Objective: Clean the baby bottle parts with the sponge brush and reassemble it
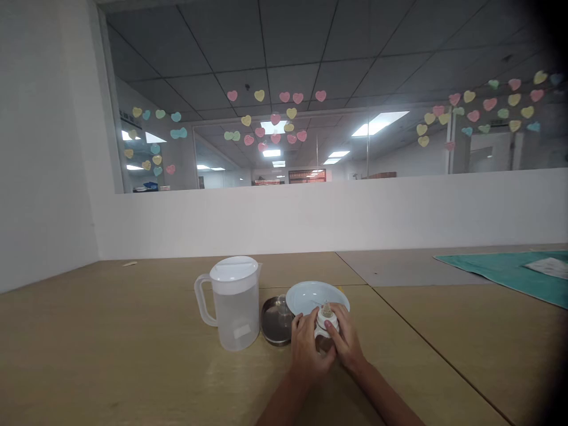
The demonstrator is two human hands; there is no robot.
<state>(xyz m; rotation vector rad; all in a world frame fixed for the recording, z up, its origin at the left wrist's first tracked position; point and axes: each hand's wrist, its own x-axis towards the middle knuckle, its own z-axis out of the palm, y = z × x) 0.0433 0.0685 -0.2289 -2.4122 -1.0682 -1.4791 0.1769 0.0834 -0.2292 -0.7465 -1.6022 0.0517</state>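
A baby bottle (327,320) with a clear teat, a white collar and a white handle stands upright between my two hands, low in the view. My left hand (306,349) is wrapped round its left side. On the right, my right hand (348,340) grips the white collar, thumb in front and fingers behind. Most of the bottle's body is hidden by my hands. Just behind them is a pale blue bowl (306,291). To the left lies a round metal dish (276,331) with a clear dome-shaped cap (283,305) in it.
A lidded translucent pitcher (237,307) with a handle stands left of the metal dish. Far right, a green cloth (492,269) bears a white cloth (550,266). Behind the wooden table (133,355) rises a white wall (310,219) below a window with heart-shaped notes.
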